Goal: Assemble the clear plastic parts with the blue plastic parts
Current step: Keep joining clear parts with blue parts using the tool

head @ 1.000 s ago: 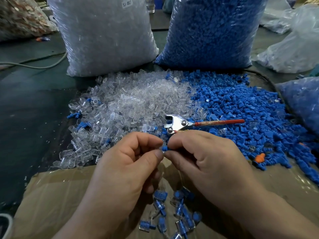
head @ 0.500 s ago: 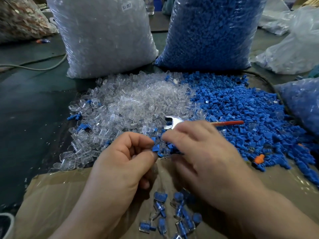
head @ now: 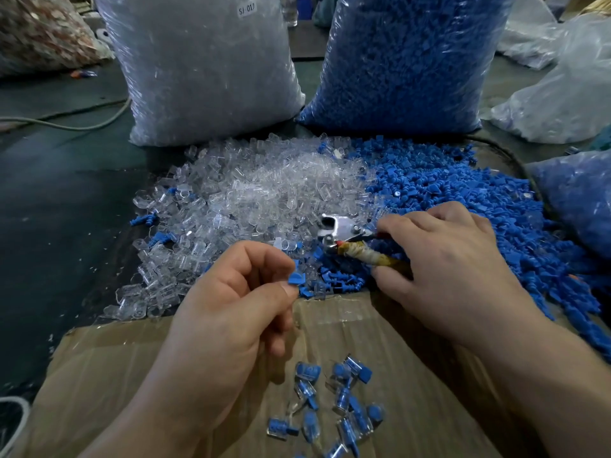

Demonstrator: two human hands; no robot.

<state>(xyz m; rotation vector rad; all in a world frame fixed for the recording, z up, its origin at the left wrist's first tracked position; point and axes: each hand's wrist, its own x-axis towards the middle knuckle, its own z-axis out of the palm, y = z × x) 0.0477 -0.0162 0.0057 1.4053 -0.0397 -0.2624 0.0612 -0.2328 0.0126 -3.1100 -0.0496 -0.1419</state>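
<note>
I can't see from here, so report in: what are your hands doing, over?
Left grip pinches a blue part. Right grip holds the crimping tool. Finished pieces lie on the cardboard. Nothing blocks them.

The left grip (head: 231, 302) and right grip (head: 446, 259) are bare, with uncovered forearms (head: 529, 391).

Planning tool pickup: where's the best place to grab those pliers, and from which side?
By the two handles, from the right. The pliers lie with the metal head pointing left onto the clear parts, handles trailing right over the blue parts; the wrapped handle gives the thicker hold. The right hand grips them there.
</note>
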